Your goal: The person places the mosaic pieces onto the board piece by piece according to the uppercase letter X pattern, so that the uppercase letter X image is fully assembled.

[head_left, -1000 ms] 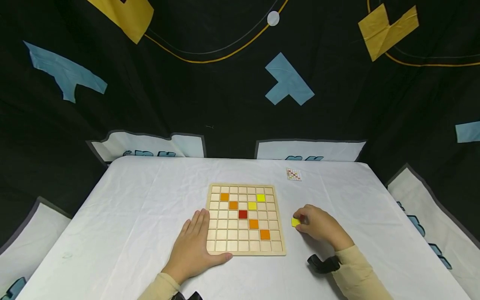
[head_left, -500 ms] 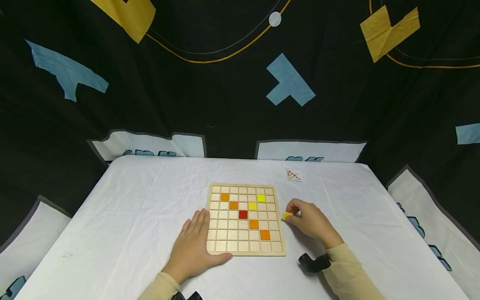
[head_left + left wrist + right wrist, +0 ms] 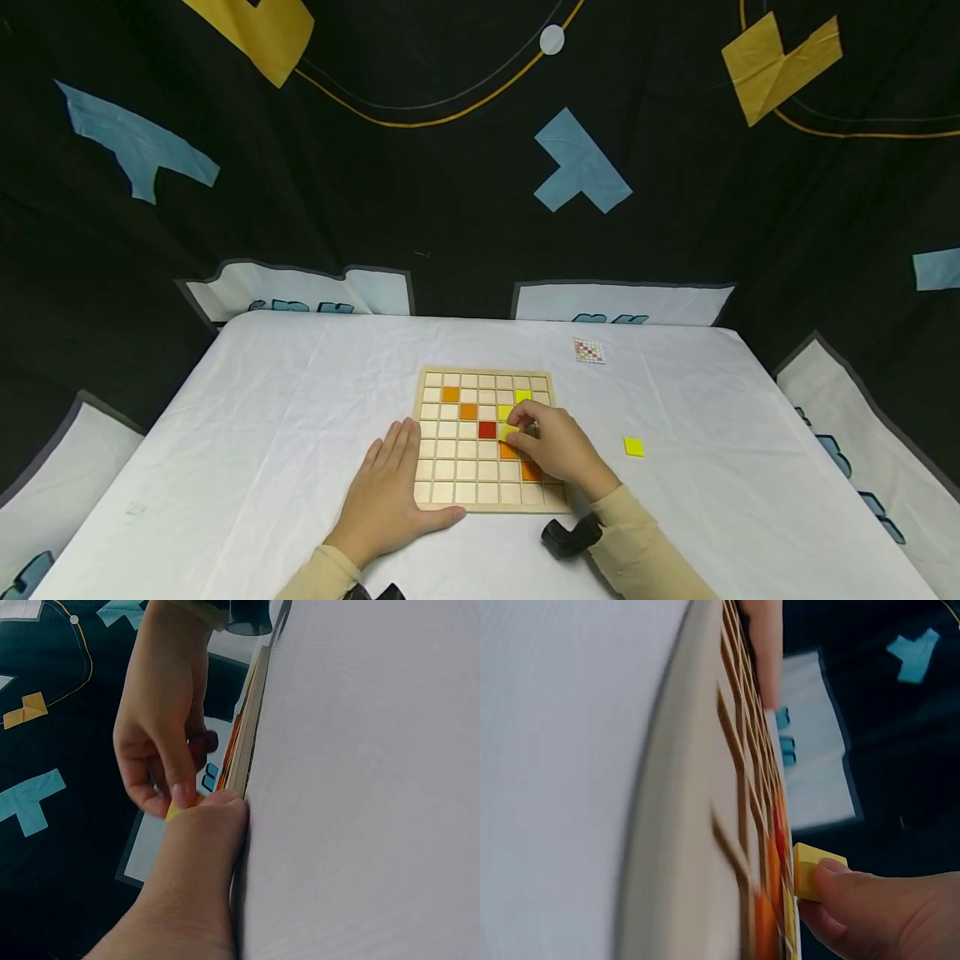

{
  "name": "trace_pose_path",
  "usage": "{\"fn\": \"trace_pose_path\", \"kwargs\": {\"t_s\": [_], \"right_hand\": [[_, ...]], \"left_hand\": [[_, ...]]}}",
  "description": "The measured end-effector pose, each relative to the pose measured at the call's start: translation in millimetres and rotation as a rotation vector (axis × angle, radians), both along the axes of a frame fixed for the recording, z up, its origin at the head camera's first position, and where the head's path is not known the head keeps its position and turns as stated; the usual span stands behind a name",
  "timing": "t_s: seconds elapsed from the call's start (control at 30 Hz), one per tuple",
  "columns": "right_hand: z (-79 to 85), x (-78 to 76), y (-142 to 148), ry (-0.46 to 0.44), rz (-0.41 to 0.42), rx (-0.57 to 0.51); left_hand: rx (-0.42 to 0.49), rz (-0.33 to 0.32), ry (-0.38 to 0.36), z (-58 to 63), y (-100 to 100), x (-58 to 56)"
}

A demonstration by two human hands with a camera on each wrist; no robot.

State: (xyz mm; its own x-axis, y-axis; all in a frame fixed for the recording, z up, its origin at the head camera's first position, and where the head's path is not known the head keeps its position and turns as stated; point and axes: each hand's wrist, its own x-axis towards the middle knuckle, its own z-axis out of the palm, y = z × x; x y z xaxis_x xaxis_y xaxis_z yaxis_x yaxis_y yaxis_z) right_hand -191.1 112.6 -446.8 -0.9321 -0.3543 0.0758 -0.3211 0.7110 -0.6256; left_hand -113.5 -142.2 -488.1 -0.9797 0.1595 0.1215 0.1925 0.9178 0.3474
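Note:
A wooden grid board lies on the white table, with orange, red and yellow tiles in some of its squares. My left hand rests along the board's left side, fingers straight and thumb over the near edge. Between the thumb and fingers of my right hand is a yellow square tile, just right of the red tile. In the right wrist view the pinched yellow tile is tilted close to the grid; whether it touches cannot be told. My right hand partly covers the orange tiles.
Another yellow tile lies on the table right of the board. Farther back is a small card printed with a coloured grid. A black patterned cloth hangs behind the white table.
My right hand has carried the yellow tile leftward from the table beside the board to over its squares. A second yellow tile is now visible on the table. The left hand stays put.

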Motion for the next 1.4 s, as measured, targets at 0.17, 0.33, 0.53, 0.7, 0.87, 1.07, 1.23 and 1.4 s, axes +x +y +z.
{"fn": "trace_pose_path", "kwargs": {"t_s": [0.17, 0.33, 0.53, 0.7, 0.87, 1.07, 1.23, 1.4], "right_hand": [[-4.6, 3.3, -20.0, 0.023, 0.061, -0.014], [-7.0, 5.6, -34.8, 0.010, 0.090, -0.012], [-8.4, 5.7, -46.6, 0.016, 0.117, -0.004], [-8.2, 7.4, -50.9, 0.036, 0.110, 0.018], [-6.4, 9.4, -50.6, 0.063, 0.114, 0.036], [-6.4, 9.5, -49.7, 0.064, 0.133, 0.054], [-6.6, 9.3, -50.1, 0.081, 0.145, 0.096], [-4.9, 10.6, -45.7, 0.107, 0.183, 0.138]], "left_hand": [[-0.003, 0.000, 0.001, -0.7, -0.1, 0.3], [-0.002, -0.003, -0.001, -0.7, 0.2, 0.6], [-0.019, -0.001, 0.010, -0.6, -0.5, -0.2], [-0.017, -0.004, 0.020, -0.7, -0.8, -0.4], [-0.015, -0.003, 0.015, 0.4, -0.3, -0.3], [-0.018, -0.004, 0.021, 0.7, -0.1, -0.3], [-0.013, -0.006, 0.020, 0.8, -0.5, -0.3], [-0.013, -0.006, 0.009, 2.0, 0.0, 0.1]]}}
